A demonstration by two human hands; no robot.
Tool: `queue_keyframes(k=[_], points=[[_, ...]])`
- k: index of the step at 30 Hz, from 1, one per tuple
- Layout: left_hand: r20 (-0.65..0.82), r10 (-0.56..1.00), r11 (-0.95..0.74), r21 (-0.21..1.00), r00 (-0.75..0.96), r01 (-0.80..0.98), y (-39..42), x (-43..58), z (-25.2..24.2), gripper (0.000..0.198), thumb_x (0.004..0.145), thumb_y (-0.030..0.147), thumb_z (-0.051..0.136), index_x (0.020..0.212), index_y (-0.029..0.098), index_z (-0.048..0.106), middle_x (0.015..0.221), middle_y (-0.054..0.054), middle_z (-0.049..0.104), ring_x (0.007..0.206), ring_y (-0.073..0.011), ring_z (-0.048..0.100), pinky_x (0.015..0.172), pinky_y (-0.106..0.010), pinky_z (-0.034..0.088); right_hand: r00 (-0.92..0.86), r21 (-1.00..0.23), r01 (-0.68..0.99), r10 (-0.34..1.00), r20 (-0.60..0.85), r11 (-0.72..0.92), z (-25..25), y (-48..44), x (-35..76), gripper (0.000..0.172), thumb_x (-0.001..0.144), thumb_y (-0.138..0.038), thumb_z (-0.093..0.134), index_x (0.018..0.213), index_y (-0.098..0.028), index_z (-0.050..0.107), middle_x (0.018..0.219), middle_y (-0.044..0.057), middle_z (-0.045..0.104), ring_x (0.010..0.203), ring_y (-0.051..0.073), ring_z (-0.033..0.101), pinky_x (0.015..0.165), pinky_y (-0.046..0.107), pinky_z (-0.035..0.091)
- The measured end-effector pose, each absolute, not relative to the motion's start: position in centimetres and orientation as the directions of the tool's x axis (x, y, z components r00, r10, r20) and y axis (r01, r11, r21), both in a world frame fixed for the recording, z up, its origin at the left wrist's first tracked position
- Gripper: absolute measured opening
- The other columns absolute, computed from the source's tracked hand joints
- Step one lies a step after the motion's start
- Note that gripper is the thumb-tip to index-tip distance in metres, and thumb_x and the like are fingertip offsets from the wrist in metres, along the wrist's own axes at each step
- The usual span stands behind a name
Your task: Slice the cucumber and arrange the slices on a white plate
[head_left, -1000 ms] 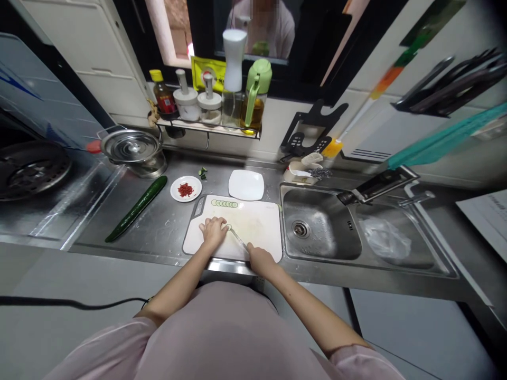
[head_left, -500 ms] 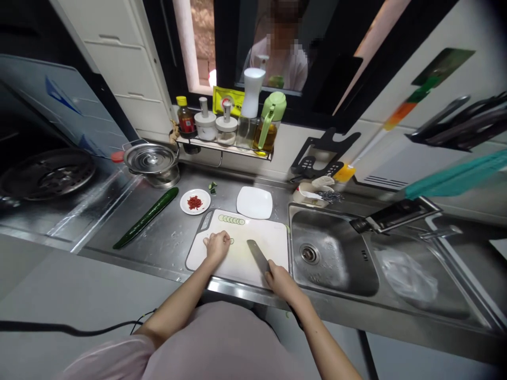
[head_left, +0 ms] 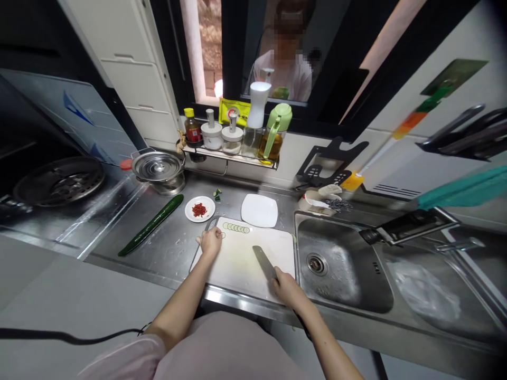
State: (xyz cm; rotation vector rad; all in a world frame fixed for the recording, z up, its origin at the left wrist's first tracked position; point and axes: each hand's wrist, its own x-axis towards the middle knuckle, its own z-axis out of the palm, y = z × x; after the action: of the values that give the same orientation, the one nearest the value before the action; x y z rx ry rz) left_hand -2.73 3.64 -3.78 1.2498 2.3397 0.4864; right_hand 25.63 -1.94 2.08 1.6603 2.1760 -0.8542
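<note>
Left hand (head_left: 209, 243): at the left side of the board (head_left: 237, 266), fingers bunched together; I cannot tell whether they pinch the slice (head_left: 223, 235) or only touch it
Slice: a thin round at the fingertips, just on the near side of the row's left end; a light hold by the rim would suit it best, as a hard squeeze could fold or tear it
Row (head_left: 236, 228): cucumber slices overlapping in a line along the far left part of the board; fingers are best held low and clear of it, since a brush could scatter the line
Right hand (head_left: 285, 285): closed firmly round the handle of the knife (head_left: 262, 258)
Knife: blade slanting over the right part of the board, well apart from the left hand; whether it touches the surface I cannot tell; sound practice is to hold it low and quiet, its edge turned from the fingers
Cucumber (head_left: 151, 224): whole, on the counter (head_left: 158, 269) left of the board
Plates: the round one (head_left: 188, 211) bears red bits (head_left: 198, 209); the square one (head_left: 259, 210) is behind the board
</note>
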Motion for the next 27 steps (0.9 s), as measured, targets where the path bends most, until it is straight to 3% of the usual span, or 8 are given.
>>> queue_keyframes(k=[8,13,18,27], points=[[-0.196,0.85,0.516,0.492,-0.488,0.701,4.2,-3.1,-3.8,0.021,0.084,0.02,0.051,0.095,0.027,0.068,0.094,-0.005,0.071,0.106,-0.0277,0.055,0.092,-0.046,0.031,-0.303,-0.28,0.944,0.783,-0.542,0.172,1.8,-2.0,25.7,0.022,0.092,-0.015,0.041,0.111,-0.014,0.052,0.098,0.014,0.069,0.088,0.019,0.063,0.068,0.025,0.03],[-0.177,0.862,0.5,0.457,-0.475,0.736,3.9,-3.4,-3.8,0.019,0.086,0.027,0.053,0.093,0.026,0.07,0.108,-0.008,0.068,0.11,-0.0304,0.052,0.093,-0.049,0.031,-0.301,-0.286,0.944,0.79,-0.535,0.166,1.5,-2.0,26.1,0.021,0.092,-0.018,0.042,0.111,-0.014,0.052,0.099,0.014,0.069,0.088,0.019,0.062,0.067,0.025,0.03],[-0.144,0.857,0.5,0.472,-0.495,0.726,3.8,-2.6,-3.9,0.03,0.09,0.026,0.047,0.111,0.03,0.067,0.118,-0.009,0.065,0.112,-0.0307,0.05,0.091,-0.048,0.033,-0.266,-0.259,0.955,0.796,-0.544,0.142,1.7,-2.1,26.3,0.023,0.092,-0.017,0.04,0.112,-0.014,0.051,0.099,0.015,0.069,0.088,0.02,0.063,0.067,0.026,0.03],[-0.099,0.977,0.215,0.444,-0.191,0.87,7.0,3.1,-3.6,0.03,0.091,0.035,0.048,0.113,0.031,0.067,0.115,-0.01,0.061,0.112,-0.0299,0.046,0.092,-0.045,0.031,-0.222,-0.258,0.962,0.804,-0.552,0.088,2.2,-3.2,27.3,0.023,0.093,-0.018,0.04,0.113,-0.014,0.05,0.098,0.013,0.068,0.088,0.02,0.062,0.067,0.026,0.029]])
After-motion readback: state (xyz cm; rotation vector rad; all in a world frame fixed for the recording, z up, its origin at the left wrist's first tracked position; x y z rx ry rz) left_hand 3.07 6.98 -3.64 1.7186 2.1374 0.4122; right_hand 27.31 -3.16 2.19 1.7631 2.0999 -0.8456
